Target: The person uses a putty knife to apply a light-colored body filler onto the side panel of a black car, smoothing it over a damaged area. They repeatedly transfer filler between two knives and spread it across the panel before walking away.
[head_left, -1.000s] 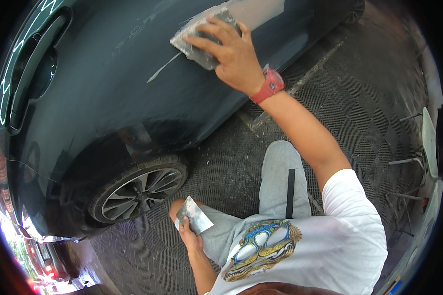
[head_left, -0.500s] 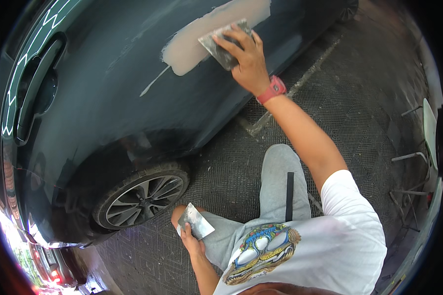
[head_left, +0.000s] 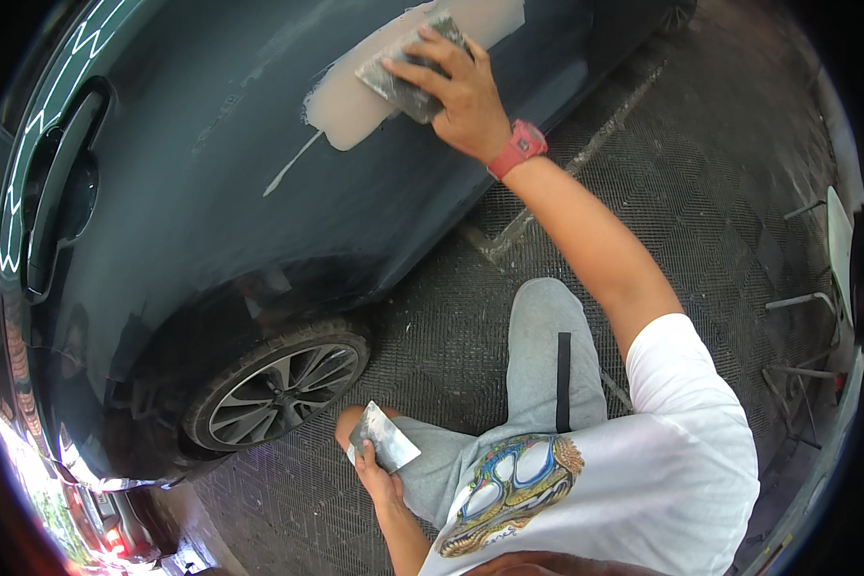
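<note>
One spreader (head_left: 400, 93), likely light and stiff, best held across its back: my right hand (head_left: 459, 96) grips it at twelve o'clock; my left hand (head_left: 379, 482) grips a metal plate (head_left: 391, 444) toward seven.

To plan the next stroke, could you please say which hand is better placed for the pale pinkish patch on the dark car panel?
The right hand, probably: it holds a grey rectangular plate over the patch, while the left hand holds a shiny metal plate by the left knee.
</note>
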### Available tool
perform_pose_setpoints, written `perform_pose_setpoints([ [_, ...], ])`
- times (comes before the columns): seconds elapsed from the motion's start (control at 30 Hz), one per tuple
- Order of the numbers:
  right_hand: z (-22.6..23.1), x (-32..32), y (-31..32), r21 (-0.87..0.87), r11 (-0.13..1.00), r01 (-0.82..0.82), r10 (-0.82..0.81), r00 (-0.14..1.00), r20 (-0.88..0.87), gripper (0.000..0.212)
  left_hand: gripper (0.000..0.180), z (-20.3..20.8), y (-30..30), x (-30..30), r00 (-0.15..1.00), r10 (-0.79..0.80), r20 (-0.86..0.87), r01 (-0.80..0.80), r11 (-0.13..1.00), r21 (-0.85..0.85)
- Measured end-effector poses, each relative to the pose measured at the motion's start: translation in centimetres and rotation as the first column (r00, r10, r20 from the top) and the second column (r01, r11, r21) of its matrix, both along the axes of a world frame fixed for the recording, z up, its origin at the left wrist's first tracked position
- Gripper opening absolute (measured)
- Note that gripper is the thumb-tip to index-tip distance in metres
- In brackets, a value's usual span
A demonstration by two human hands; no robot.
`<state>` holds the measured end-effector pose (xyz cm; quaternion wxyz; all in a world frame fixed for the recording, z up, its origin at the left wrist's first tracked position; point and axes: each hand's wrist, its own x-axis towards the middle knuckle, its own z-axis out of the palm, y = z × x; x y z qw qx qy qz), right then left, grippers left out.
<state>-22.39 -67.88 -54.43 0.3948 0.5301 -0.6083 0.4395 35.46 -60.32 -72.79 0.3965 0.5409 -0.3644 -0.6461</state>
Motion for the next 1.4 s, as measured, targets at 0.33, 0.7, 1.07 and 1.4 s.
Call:
perform_pose_setpoints([
  [0.33, -8.5, 1.1, 0.5, 0.087, 0.996, -0.033, 0.031, 0.999, 0.022, 0.075, 0.037, -0.1, 0.1, -0.3, 1.0, -0.005, 0.018, 0.005, 1.0, -0.011],
  [0.7, 0.6, -6.6, 3.7, -0.116, 0.993, 0.032, -0.022, 0.996, 0.087, 0.069, 0.037, 0.0, 0.6, -0.4, 0.998, 0.003, 0.067, 0.0, 0.999, -0.032],
  [1.07, 0.3, -6.3, 2.7, -0.062, 0.998, -0.007, 0.01, 0.999, 0.045, 0.068, 0.037, 0.5, 1.0, -0.6, 0.998, 0.017, 0.066, -0.015, 0.999, -0.031],
  [1.4, -9.0, -4.9, 2.6, 0.086, 0.996, -0.032, 0.026, 0.998, 0.066, 0.083, 0.037, 0.7, 1.4, -1.0, 0.998, 0.013, 0.054, -0.012, 1.0, -0.021],
])
